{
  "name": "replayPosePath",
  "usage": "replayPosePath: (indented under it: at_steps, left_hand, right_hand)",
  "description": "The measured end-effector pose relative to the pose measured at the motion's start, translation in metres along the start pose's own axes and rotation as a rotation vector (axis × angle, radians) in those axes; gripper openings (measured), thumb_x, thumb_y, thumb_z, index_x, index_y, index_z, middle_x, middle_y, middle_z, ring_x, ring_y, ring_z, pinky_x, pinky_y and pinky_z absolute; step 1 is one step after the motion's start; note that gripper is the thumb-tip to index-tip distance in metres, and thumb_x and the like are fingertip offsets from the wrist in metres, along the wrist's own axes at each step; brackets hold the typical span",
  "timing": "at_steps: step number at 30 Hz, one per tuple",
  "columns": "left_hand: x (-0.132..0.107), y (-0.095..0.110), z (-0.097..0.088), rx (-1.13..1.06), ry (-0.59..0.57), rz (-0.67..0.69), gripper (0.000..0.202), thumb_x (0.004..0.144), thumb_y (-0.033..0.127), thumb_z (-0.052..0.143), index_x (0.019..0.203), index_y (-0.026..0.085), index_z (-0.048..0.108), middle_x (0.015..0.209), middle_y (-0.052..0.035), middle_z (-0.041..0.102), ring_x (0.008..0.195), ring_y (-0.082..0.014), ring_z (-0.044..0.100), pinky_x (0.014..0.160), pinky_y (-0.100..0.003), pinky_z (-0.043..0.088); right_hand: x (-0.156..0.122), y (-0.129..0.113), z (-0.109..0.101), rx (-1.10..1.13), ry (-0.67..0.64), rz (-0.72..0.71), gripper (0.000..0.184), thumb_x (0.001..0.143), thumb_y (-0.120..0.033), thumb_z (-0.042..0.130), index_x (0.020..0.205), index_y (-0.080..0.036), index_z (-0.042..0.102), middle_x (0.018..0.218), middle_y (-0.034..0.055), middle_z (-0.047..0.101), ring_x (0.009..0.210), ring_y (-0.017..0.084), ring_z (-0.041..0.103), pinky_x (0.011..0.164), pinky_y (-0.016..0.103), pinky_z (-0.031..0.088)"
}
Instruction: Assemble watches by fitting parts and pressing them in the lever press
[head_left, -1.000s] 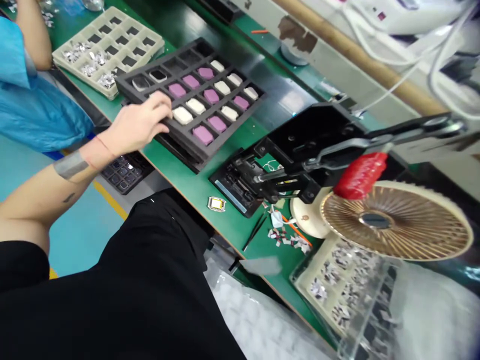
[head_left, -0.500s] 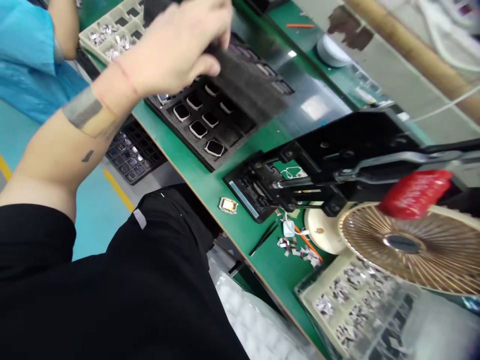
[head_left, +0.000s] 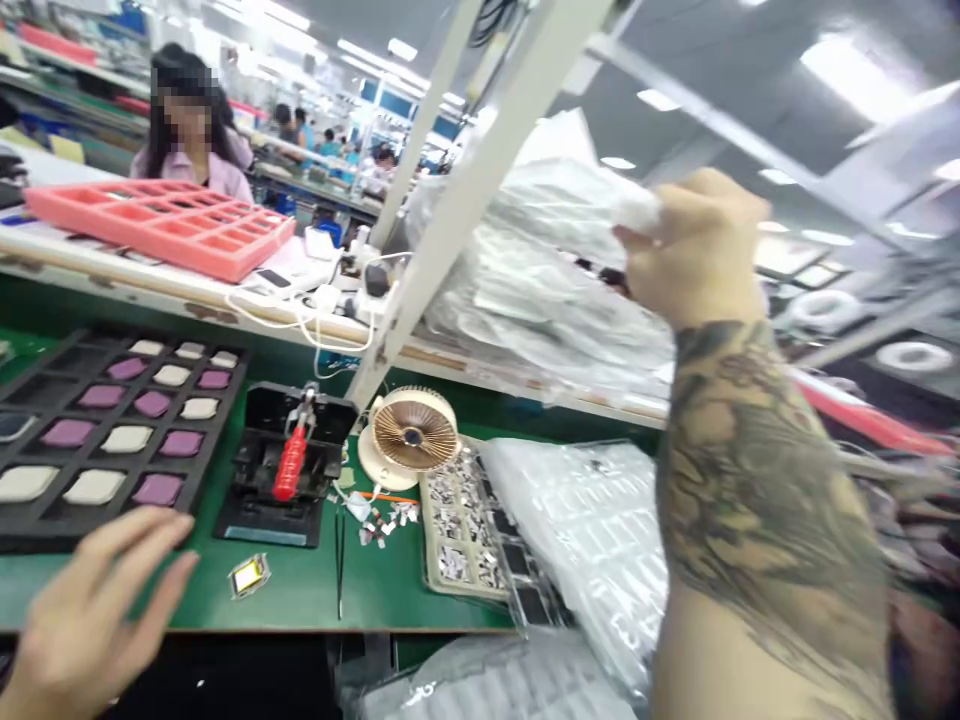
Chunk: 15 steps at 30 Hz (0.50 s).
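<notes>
My right hand [head_left: 694, 245] is raised at the shelf, its fingers closed on the edge of a clear plastic bag [head_left: 540, 290]. That bag lies in a crumpled stack on the shelf, with pale trays showing through it. My left hand [head_left: 97, 610] hovers with fingers stretched out, just in front of a black foam tray [head_left: 187, 480]. Purple and cream rounded pieces, among them a purple one [head_left: 157, 490], sit in the tray's pockets. A small watch-like frame with a yellow-edged part [head_left: 249, 575] lies on the green bench, right of my left hand.
A press with a red handle [head_left: 291, 465] stands mid-bench beside a small fan [head_left: 414, 435]. Tweezers [head_left: 340, 565], a parts tray [head_left: 454, 565] and another plastic-covered tray [head_left: 592, 530] lie rightward. A slanted white post [head_left: 457, 210] crosses the shelf. A pink foam tray [head_left: 225, 262] and a co-worker are beyond.
The view has swung up and right toward the shelf. Earlier, a hand held a dark sheet over the foam tray; now purple and cream pieces show there, and my right hand grips the bag.
</notes>
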<state>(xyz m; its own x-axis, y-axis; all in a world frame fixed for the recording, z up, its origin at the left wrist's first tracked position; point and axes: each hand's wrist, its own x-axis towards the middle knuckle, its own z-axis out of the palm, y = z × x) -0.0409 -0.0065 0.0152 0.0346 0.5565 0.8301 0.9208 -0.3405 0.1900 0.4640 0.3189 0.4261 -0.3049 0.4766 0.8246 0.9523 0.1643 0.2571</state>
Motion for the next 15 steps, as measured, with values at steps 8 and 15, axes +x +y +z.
replayPosePath:
  at_steps: [8, 15]
  left_hand:
    - [0.175, 0.139, 0.013, -0.489, -0.126, 0.397, 0.061, 0.106, 0.013, 0.070, 0.165, 0.020, 0.059, 0.162, -0.0155, 0.070, 0.153, -0.0307, 0.065, 0.129, -0.048, 0.058]
    - [0.281, 0.239, 0.117, -1.323, -0.209, 0.106, 0.059, 0.105, 0.023, 0.068, 0.163, 0.022, 0.057, 0.178, -0.0152, 0.055, 0.169, -0.0334, 0.049, 0.144, -0.058, 0.038]
  right_hand:
    - [-0.016, -0.014, 0.001, 0.093, 0.033, -0.051, 0.016, 0.104, -0.027, 0.070, 0.096, -0.014, 0.069, 0.110, 0.0081, 0.066, 0.090, 0.014, 0.051, 0.078, 0.033, 0.042]
    - [-0.037, -0.027, 0.020, 0.235, 0.153, 0.003, 0.015, 0.100, -0.020, 0.052, 0.089, -0.021, 0.064, 0.102, 0.0079, 0.058, 0.094, 0.022, 0.056, 0.086, 0.039, 0.053]
